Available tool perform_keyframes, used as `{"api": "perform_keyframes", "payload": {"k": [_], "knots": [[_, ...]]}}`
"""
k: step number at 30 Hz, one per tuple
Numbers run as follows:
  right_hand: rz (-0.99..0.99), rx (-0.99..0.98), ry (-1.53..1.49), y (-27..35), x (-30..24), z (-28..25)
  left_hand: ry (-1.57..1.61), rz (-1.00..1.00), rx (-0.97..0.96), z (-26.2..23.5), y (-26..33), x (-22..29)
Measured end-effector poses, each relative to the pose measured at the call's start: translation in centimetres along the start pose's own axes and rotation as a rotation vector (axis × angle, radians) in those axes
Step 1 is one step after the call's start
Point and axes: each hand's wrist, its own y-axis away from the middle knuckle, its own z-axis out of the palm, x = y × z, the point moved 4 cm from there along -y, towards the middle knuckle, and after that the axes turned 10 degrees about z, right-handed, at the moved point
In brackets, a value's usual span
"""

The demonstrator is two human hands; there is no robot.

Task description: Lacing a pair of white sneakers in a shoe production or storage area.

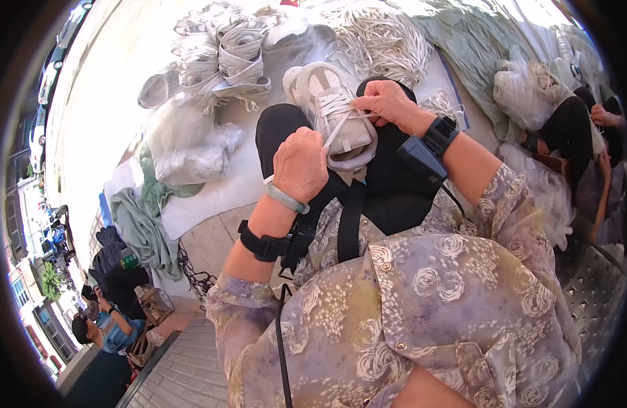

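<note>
Between my knees a light grey and white sneaker rests with its toe pointing away from me. White shoelace is threaded across its front. My left hand is closed at the left of the shoe, and a lace end runs from its fingers to the eyelets. On the other side my right hand pinches a lace strand close to the tongue. Part of another pale shoe shows just behind the sneaker's left side.
Bundles of pale shoe parts lie ahead on the left, with a heap of white laces to their right. A clear plastic bag sits on the white sheet. Other people sit at far left and far right.
</note>
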Motion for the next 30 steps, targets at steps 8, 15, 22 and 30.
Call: {"api": "perform_keyframes", "payload": {"k": [8, 15, 22, 30], "knots": [[-0.022, -0.108, -0.133, 0.9, 0.2, -0.7, 0.576, -0.128, -0.227, -3.7, 5.3, -0.6], [-0.014, -0.128, -0.121, 0.8, 0.3, -0.9, 0.709, -0.101, -0.281, -3.8, 6.9, 0.9], [-0.141, -0.073, -0.046, 0.6, 0.5, -0.5, 0.959, -0.295, -0.364, -3.4, 6.2, 1.5], [-0.811, 0.262, 0.611, 3.0, -1.6, 0.6, 0.924, -0.28, -0.363, -2.9, 6.1, 1.6]]}}
